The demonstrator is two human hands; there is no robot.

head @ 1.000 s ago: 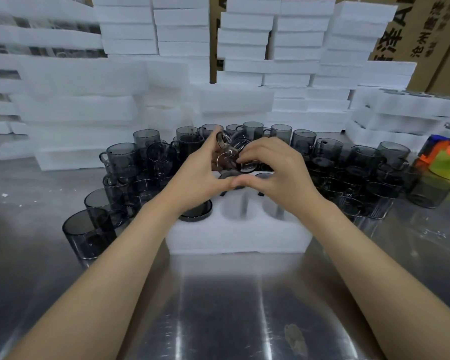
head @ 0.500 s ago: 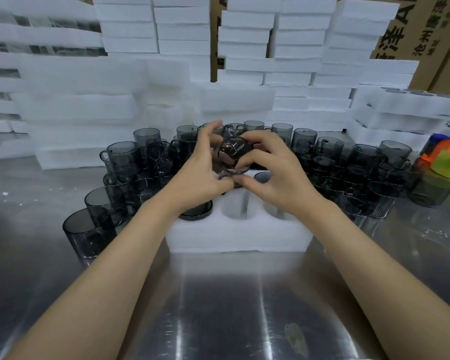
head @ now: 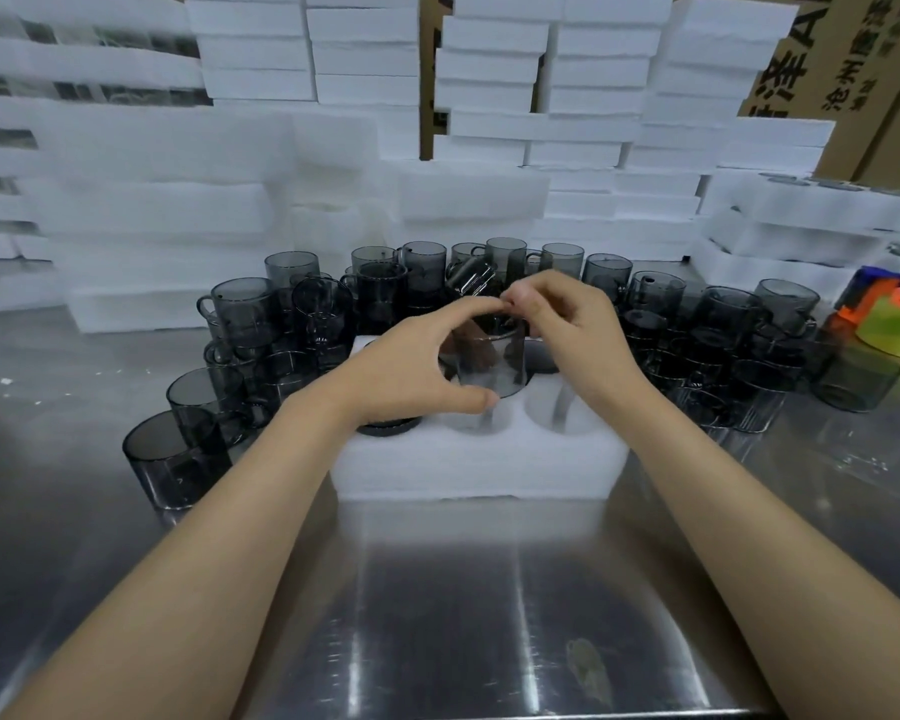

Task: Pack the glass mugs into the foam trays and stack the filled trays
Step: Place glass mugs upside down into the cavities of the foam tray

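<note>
A white foam tray [head: 479,462] with round pockets lies on the steel table in front of me. One smoky grey glass mug [head: 489,361] hangs upright just over the tray's middle pocket. My left hand [head: 417,371] curls round its left side, thumb near its base. My right hand [head: 567,324] pinches the mug at its rim from the right. A dark mug [head: 388,426] sits in the tray's front left pocket, partly hidden by my left wrist. The right front pocket [head: 559,413] shows only foam. Many more grey mugs [head: 240,314] stand crowded behind and beside the tray.
Stacks of white foam trays [head: 494,70] wall off the back of the table. Filled trays [head: 801,236] sit at the right rear. An orange and green tape dispenser [head: 889,324] lies at the far right. Cardboard boxes [head: 822,59] stand behind. Bare steel [head: 463,615] spreads in front.
The mug was held tilted with its mouth toward me above the tray; now it is turned upright and lowered to the middle pocket, with both hands following it down.
</note>
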